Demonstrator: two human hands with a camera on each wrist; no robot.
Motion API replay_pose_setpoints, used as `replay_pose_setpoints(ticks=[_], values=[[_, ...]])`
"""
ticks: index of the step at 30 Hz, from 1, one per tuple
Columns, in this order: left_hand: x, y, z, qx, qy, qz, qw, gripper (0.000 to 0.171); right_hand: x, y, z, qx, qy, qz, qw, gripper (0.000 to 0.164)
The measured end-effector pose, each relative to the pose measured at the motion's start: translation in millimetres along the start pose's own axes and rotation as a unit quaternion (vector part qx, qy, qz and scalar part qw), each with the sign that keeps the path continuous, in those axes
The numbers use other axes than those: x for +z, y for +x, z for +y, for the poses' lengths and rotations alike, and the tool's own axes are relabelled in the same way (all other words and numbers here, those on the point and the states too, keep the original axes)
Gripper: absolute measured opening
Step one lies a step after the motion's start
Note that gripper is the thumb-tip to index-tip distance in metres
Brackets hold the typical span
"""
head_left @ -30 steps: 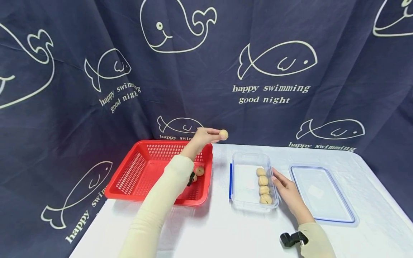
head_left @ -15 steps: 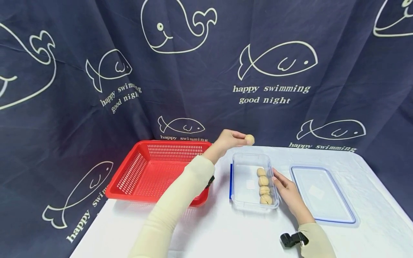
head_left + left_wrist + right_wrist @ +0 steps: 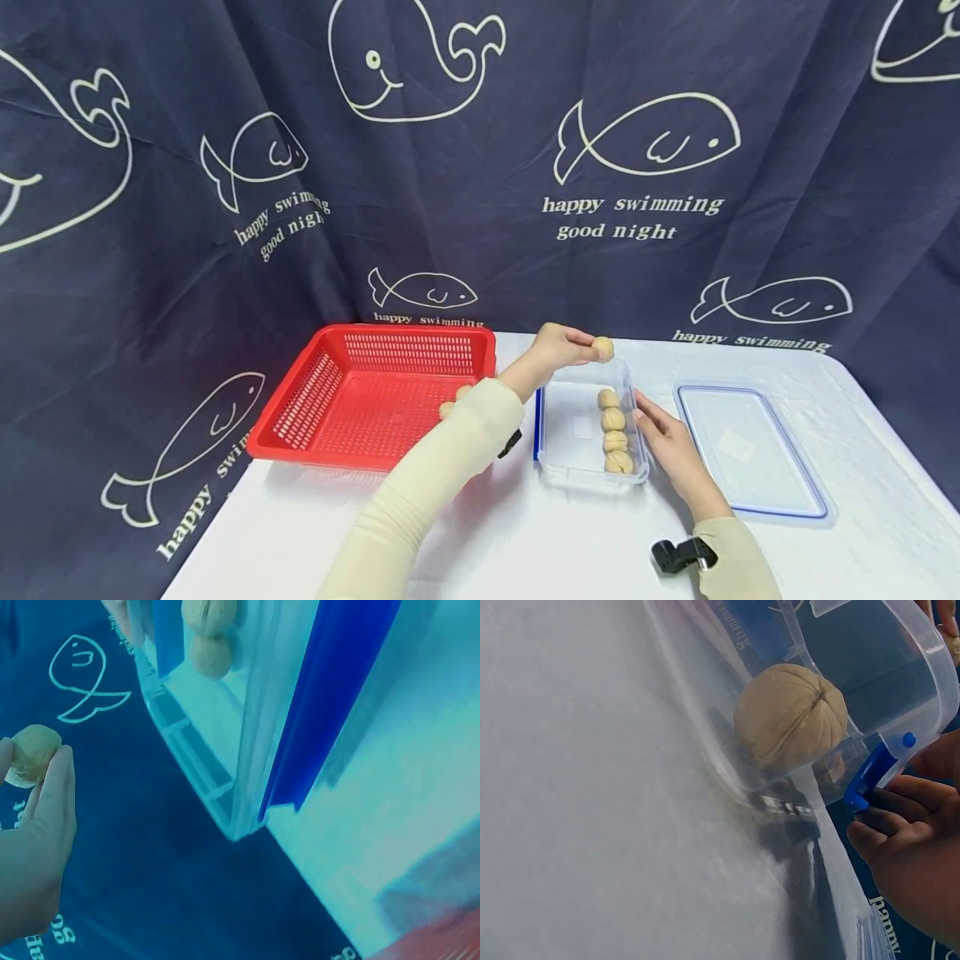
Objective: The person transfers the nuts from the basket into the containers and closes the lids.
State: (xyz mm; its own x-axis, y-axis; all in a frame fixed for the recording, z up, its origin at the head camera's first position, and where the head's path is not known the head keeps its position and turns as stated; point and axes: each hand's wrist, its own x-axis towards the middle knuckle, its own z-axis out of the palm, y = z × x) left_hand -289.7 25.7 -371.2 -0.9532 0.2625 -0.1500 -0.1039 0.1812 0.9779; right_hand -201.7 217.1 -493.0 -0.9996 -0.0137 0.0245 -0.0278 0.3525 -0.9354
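Observation:
A walnut (image 3: 602,349) is pinched between the thumb and fingertips of my left hand (image 3: 556,347), over the far end of a clear plastic box (image 3: 551,477). The left wrist view shows this walnut (image 3: 34,754) held at the fingertips, outside the box's end wall. Inside the box, several walnuts (image 3: 612,420) stand in a row along the right wall. My right hand (image 3: 671,450) rests against the outside of that wall, fingers beside the blue clip (image 3: 874,776) in the right wrist view. One walnut (image 3: 791,716) shows large through the clear plastic there.
A red basket (image 3: 300,457) stands left of the box, with walnuts (image 3: 447,409) partly hidden behind my left sleeve. The box's clear lid (image 3: 738,450), edged in blue, lies on the white table to the right. A dark printed curtain (image 3: 465,208) hangs behind.
My left hand has carried the walnut rightward from above the basket's right edge, then lower, over the box's far end. My right hand and the row of walnuts stay in place.

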Motion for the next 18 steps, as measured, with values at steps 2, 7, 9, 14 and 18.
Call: replay_pose_setpoints(ticks=[2, 7, 9, 14, 18], values=[[3.0, -1.2, -4.5, -0.007, -0.007, 0.005, 0.9999, 0.026, 0, 0, 1, -0.001, 0.0, 0.002, 1.0, 0.056], [11.2, -2.7, -15.3, -0.023, -0.004, 0.016, 0.9996, 0.024, 0, 1, 1, -0.002, -0.003, 0.005, 1.0, 0.057], [14.3, -3.6, -19.4, -0.032, 0.008, 0.027, 0.9991, 0.021, 0, 1, 1, -0.003, -0.003, 0.004, 1.0, 0.057], [21.1, -5.8, -29.9, -0.059, 0.029, 0.047, 0.9967, 0.019, 0, 1, 1, -0.003, -0.001, 0.004, 1.0, 0.056], [25.6, -7.3, -39.0, -0.083, 0.057, 0.055, 0.9934, 0.017, 0, 1, 2, -0.003, 0.005, 0.006, 1.0, 0.056]])
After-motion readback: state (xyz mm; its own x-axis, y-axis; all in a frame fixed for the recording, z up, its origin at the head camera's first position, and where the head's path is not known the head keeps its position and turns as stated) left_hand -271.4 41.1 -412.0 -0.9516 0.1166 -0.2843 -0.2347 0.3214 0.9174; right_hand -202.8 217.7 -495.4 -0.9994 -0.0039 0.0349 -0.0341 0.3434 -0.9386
